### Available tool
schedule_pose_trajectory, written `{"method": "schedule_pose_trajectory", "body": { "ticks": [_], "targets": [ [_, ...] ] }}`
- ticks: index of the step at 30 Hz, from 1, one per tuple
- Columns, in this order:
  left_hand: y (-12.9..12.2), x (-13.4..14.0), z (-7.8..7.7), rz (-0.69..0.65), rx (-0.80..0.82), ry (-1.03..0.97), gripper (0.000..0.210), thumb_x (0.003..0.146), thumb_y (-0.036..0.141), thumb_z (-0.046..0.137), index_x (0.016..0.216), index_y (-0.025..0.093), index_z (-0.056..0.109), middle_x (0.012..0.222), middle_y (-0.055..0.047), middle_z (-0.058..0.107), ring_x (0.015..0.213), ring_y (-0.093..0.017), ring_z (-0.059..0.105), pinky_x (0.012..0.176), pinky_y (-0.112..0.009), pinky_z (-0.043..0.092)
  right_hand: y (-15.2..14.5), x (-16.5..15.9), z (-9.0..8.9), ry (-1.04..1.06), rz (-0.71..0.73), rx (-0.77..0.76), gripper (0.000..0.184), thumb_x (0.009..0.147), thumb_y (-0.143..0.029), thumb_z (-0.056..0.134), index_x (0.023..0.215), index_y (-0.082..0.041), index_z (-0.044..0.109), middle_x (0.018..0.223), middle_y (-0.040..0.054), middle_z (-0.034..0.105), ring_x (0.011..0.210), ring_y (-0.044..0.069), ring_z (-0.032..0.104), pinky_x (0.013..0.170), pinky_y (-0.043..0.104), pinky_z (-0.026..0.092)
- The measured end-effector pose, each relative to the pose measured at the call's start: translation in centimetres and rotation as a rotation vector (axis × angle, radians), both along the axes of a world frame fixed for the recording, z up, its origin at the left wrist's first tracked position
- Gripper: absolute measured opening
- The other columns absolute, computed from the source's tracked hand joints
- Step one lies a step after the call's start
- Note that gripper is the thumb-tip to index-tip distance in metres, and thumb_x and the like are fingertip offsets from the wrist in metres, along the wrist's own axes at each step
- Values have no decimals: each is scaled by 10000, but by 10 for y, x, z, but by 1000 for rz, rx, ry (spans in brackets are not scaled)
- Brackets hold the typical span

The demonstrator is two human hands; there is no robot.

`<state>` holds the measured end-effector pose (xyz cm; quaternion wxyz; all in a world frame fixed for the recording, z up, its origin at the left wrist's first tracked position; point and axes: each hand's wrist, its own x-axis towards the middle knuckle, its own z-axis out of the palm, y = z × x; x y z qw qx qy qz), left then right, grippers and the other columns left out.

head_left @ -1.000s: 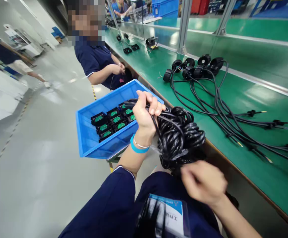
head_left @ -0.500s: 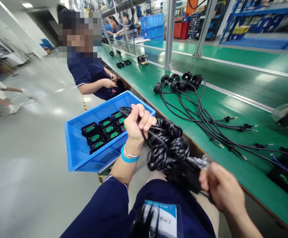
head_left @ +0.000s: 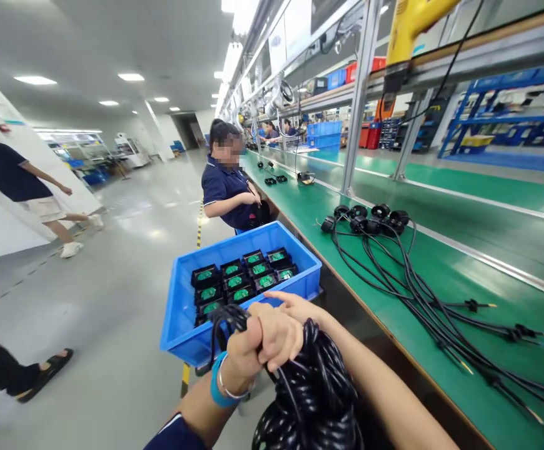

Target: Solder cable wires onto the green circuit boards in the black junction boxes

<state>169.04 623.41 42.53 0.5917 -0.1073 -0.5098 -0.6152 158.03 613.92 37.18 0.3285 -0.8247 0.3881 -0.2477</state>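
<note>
My left hand (head_left: 265,340), with a blue band at its wrist, is closed around strands of a coiled black cable bundle (head_left: 316,390). The bundle hangs below the hand, close to my body. My right hand (head_left: 297,306) reaches across behind the left one, at the near wall of a blue bin (head_left: 171,312). A finger of it is stretched out toward the bin; the others are partly hidden by my left hand, and I see nothing held. Inside the bin lie rows of black housings (head_left: 241,281) with green circuit boards.
Black cables with round black fittings (head_left: 359,225) lie on the green bench (head_left: 309,219) to the right. A seated co-worker (head_left: 229,187) is beyond the bin. A walking person (head_left: 19,175) and another person's sandalled foot (head_left: 47,375) show at the left. A yellow tool (head_left: 403,37) hangs above.
My right hand has left the clear plastic and bundle at the right and crossed to the bin. My left hand still grips the cables. The view has tilted up.
</note>
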Motion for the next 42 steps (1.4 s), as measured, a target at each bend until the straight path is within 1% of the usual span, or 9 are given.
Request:
{"method": "schedule_pose_trajectory", "body": {
  "ticks": [5, 9, 14, 17, 20, 24, 30, 38, 42],
  "targets": [
    [-16, -9, 2, 132, 152, -107, 398, 906, 462, 507, 638, 168, 490, 353, 94, 265, 320, -74, 374, 538, -251, 401, 29, -59, 12, 119, -308, -11, 335, 794, -205, 491, 1093, -182, 641, 732, 11, 670, 653, 134, 606, 631, 234, 475],
    [-38, -16, 14, 209, 205, -349, 394, 844, 490, 597, 655, 156, 507, 390, 93, 315, 369, -83, 424, 515, -248, 380, 99, -101, 22, 197, -653, -116, 200, 832, -238, 384, 778, -183, 568, 695, 52, 622, 626, 168, 564, 608, 276, 432],
    [-54, -31, 22, 207, 187, -532, 413, 797, 512, 631, 643, 147, 513, 416, 84, 368, 376, -70, 424, 446, -218, 343, 187, -103, 6, 594, -445, -57, 252, 814, -170, 353, 755, -202, 596, 663, 70, 654, 568, 209, 621, 523, 289, 415],
    [-64, -40, 23, 299, 198, -609, 401, 827, 524, 564, 663, 165, 491, 411, 96, 353, 370, -62, 408, 460, -217, 358, 207, -78, 5, 688, -92, -86, 185, 789, -243, 470, 699, -204, 627, 679, 71, 672, 584, 222, 641, 547, 300, 457],
    [-74, -47, 24, 388, 153, -699, 360, 864, 481, 499, 681, 173, 478, 435, 86, 384, 394, -59, 416, 477, -211, 351, 193, -34, 11, 498, 222, -154, 200, 818, -213, 485, 895, -202, 669, 1019, 61, 694, 902, 175, 659, 775, 240, 511],
    [-77, -53, 27, 437, 34, -827, 318, 890, 426, 460, 700, 171, 471, 501, 56, 449, 460, -69, 455, 490, -209, 341, 133, 19, -6, 836, -103, -445, 376, 809, -39, 421, 1102, -84, 654, 1222, 189, 602, 1192, 297, 532, 1063, 520, 349],
    [-69, -53, 31, 453, 6, -813, 267, 892, 352, 429, 704, 167, 472, 500, 59, 448, 478, -69, 461, 514, -205, 355, 83, 18, -36, 950, -253, -524, 417, 750, 22, 422, 1083, -36, 667, 1130, 235, 636, 1171, 365, 539, 1046, 622, 302],
    [-69, -59, 31, 489, 24, -815, 309, 910, 388, 406, 708, 166, 477, 485, 63, 437, 470, -66, 450, 520, -209, 359, 79, 7, -22, 840, -241, -564, 295, 829, -21, 390, 905, -58, 673, 855, 200, 670, 915, 282, 622, 968, 493, 409],
    [-68, -61, 27, 452, 11, -791, 332, 908, 422, 421, 708, 164, 483, 487, 61, 444, 464, -69, 450, 503, -208, 348, 112, 2, -14, 736, -164, -570, 250, 829, -41, 378, 814, -131, 611, 758, 120, 632, 740, 227, 612, 739, 366, 500]
  ]
}}
